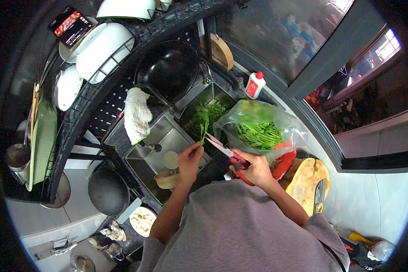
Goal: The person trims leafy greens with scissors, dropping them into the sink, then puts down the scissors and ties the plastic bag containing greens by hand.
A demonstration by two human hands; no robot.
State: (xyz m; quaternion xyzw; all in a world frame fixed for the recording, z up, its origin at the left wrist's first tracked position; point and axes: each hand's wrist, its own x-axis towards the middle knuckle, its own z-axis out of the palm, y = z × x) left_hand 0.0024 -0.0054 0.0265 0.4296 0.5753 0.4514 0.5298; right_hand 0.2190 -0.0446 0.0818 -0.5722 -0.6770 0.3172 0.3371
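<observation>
Lower centre, the wearer's grey shirt (245,226); beyond it, near mid-frame, the left hand (190,159), thumb and fingers pinched on the stem of a green sprig (205,128); to its right, the right hand (255,169), wrapped about the red handles of a pair of scissors (225,150); the blades point up and left towards the stem, though whether they touch it cannot be told; left of centre, a metal sink basin (157,132) with a tan basket (167,181); at centre, feathery greens (216,110) in the adjoining basin; right of centre, a clear plastic bag (298,135) containing leafy greens (260,136); lower right, a wooden board (300,179); farther off, upper centre, a black wok (167,68) and a red-capped bottle (254,87); upper left, a lit phone (71,28) and white bowls (103,50).
</observation>
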